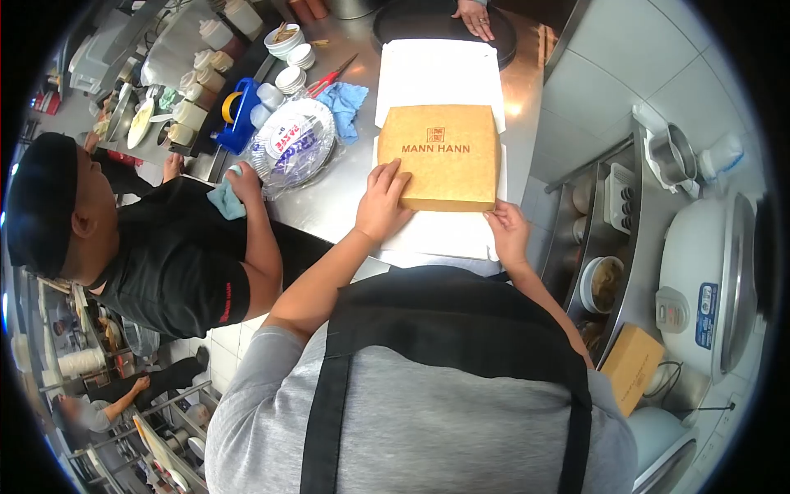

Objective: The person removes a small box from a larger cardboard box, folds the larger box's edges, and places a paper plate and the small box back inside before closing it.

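A brown cardboard food box (444, 177) with "MANN HANN" printed on its lid is closed. It lies on an open white cardboard box (436, 70), whose white panels show behind and in front of it. My left hand (385, 198) holds the near left corner, its fingers bent over the lid's edge. At the near right corner, my right hand (508, 233) pinches the brown box's edge between thumb and fingers. What lies inside the brown box is hidden.
Left on the steel counter (325, 210) are wrapped plates (292, 144), a blue tape dispenser (239, 115), red scissors (332, 76) and a blue cloth (344, 107). A co-worker (164, 239) stands left, holding a cloth. Another person's hand (475, 18) rests on a dark round tray (395, 29).
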Motion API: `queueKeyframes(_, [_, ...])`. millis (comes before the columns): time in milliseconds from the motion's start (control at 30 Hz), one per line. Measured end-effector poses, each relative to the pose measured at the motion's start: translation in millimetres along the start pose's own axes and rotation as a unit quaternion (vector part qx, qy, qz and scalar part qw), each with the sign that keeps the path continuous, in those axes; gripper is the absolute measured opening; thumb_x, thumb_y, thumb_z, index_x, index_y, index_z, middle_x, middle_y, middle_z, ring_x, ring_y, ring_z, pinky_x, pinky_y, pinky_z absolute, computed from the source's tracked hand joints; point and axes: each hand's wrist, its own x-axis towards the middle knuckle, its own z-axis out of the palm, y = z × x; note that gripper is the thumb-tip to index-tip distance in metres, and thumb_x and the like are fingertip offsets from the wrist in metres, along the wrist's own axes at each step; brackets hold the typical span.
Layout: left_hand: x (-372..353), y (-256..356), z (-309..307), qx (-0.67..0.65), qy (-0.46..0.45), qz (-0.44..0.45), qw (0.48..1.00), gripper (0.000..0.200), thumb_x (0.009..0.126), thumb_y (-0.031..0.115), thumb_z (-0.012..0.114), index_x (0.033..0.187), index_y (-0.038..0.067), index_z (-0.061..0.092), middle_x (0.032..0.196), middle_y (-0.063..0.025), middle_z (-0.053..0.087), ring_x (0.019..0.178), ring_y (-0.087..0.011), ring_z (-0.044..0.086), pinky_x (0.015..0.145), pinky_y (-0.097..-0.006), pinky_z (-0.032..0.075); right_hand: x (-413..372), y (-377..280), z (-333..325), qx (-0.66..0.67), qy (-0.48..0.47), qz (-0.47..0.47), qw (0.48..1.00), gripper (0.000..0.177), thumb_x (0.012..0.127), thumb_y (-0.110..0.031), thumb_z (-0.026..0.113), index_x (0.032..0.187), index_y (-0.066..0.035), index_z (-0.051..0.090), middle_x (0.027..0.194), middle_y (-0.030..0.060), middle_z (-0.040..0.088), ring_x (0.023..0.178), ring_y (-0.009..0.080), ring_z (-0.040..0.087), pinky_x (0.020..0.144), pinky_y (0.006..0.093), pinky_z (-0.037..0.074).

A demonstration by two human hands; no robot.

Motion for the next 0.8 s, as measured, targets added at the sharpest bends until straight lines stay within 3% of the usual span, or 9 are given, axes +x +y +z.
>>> queueKeyframes(33, [-1.9, 2.6, 1.1, -0.003, 0.005, -0.001, 1.000, 0.069, 0.060, 0.021, 0.084, 0.120, 0.010, 0.053, 0.141, -0.0143, 0.044, 0.127, -0.0394, 0.040, 0.101, -0.0449, 0.044, -2.1, -3.3, 2.3, -0.008, 0.024, -0.008, 1.000, 0.028, 0.080, 0.003, 0.071, 0.107, 0.004, 0.066, 0.097, 0.0103, 0.062, 0.084, 0.0154, 0.066, 0.077, 0.0272, 0.055])
queueKeyframes(233, [-3.6, 10.3, 7.9, -0.004, 0.010, -0.004, 1.000, 0.063, 0.063, 0.022, 0.083, 0.119, 0.010, 0.056, 0.141, -0.0162, 0.043, 0.126, -0.0412, 0.038, 0.100, -0.0464, 0.044, -3.4, -16.7, 7.3, -0.088, 0.040, -0.038, 0.995, 0.021, 0.080, 0.001, 0.069, 0.101, 0.003, 0.067, 0.093, 0.0116, 0.061, 0.075, 0.0189, 0.065, 0.069, 0.0288, 0.053])
queueKeyframes(333, [-3.5, 13.9, 10.4, -0.002, 0.021, -0.005, 1.000, 0.061, 0.063, 0.023, 0.083, 0.117, 0.009, 0.057, 0.141, -0.0168, 0.042, 0.126, -0.0410, 0.038, 0.100, -0.0461, 0.044, -1.4, -22.9, 3.3, -0.220, 0.023, -0.133, 0.966, 0.015, 0.081, 0.000, 0.066, 0.096, 0.002, 0.066, 0.092, 0.0132, 0.061, 0.073, 0.0236, 0.064, 0.068, 0.0320, 0.052])
queueKeyframes(433, [-2.8, 15.7, 11.9, 0.001, 0.021, -0.008, 1.000, 0.061, 0.063, 0.024, 0.083, 0.117, 0.009, 0.058, 0.141, -0.0175, 0.042, 0.126, -0.0411, 0.038, 0.100, -0.0465, 0.043, -1.4, -28.5, 4.0, -0.226, 0.039, -0.174, 0.958, 0.009, 0.083, -0.001, 0.065, 0.091, 0.003, 0.065, 0.091, 0.0145, 0.061, 0.072, 0.0270, 0.064, 0.068, 0.0342, 0.052])
queueKeyframes(533, [-6.3, 14.4, 14.3, 0.006, 0.022, 0.010, 1.000, 0.062, 0.064, 0.025, 0.083, 0.118, 0.009, 0.058, 0.141, -0.0178, 0.042, 0.126, -0.0418, 0.038, 0.102, -0.0479, 0.041, -3.5, -23.8, 4.3, -0.149, 0.039, -0.047, 0.987, 0.011, 0.082, -0.001, 0.066, 0.092, 0.002, 0.063, 0.091, 0.0126, 0.062, 0.074, 0.0227, 0.064, 0.068, 0.0323, 0.052])
queueKeyframes(633, [-7.3, 14.8, 17.4, 0.026, 0.029, 0.020, 0.999, 0.061, 0.065, 0.026, 0.082, 0.118, 0.009, 0.058, 0.141, -0.0175, 0.043, 0.126, -0.0426, 0.038, 0.102, -0.0499, 0.039, 4.5, -6.3, 8.7, -0.012, 0.084, 0.020, 0.996, 0.017, 0.080, -0.002, 0.069, 0.093, 0.001, 0.059, 0.087, 0.0099, 0.063, 0.072, 0.0175, 0.064, 0.067, 0.0299, 0.053])
queueKeyframes(800, [-7.2, 21.2, 21.2, 0.041, 0.035, -0.011, 0.998, 0.060, 0.064, 0.025, 0.082, 0.116, 0.009, 0.057, 0.139, -0.0166, 0.044, 0.125, -0.0430, 0.038, 0.102, -0.0510, 0.037, 3.0, -35.0, 6.1, -0.089, 0.036, -0.001, 0.995, 0.025, 0.076, -0.004, 0.075, 0.091, -0.001, 0.054, 0.075, 0.0057, 0.059, 0.064, 0.0138, 0.060, 0.064, 0.0282, 0.052])
